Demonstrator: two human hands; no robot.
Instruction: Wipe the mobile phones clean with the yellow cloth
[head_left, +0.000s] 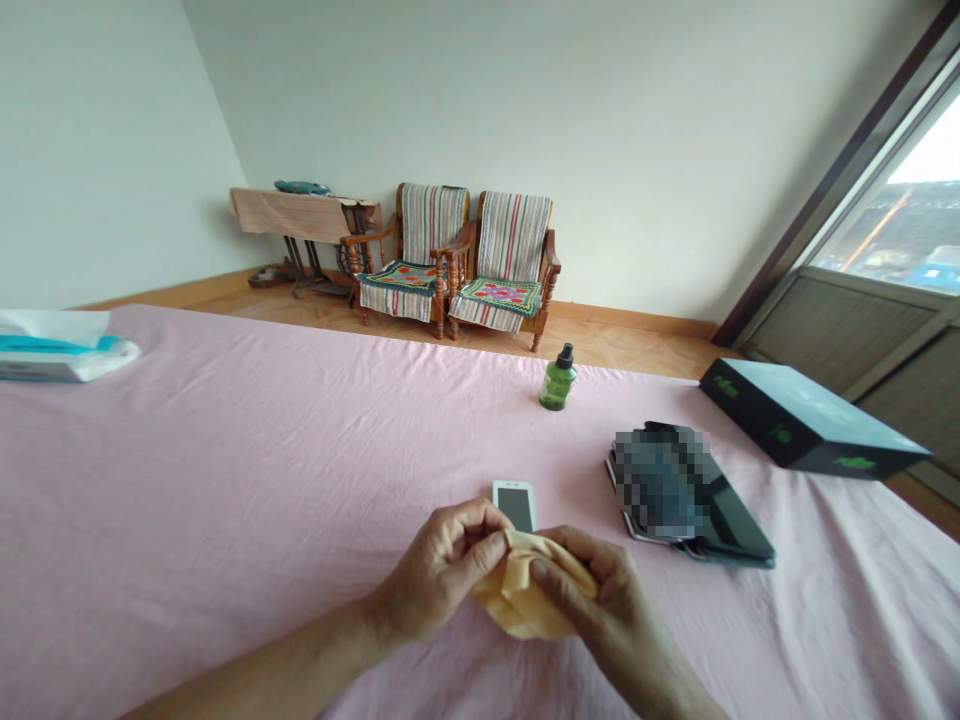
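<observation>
Between 2 hands (429, 572): yellow cloth (523, 604), pinched by both

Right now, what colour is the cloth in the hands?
The cloth is pale yellow. It shows in the head view, the only one there is.

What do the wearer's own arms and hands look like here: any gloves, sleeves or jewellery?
Both the left hand and right hand are bare, without gloves. No sleeve, watch or bracelet shows on either forearm within the frame. No ring is visible, though some fingers are partly hidden.
</observation>
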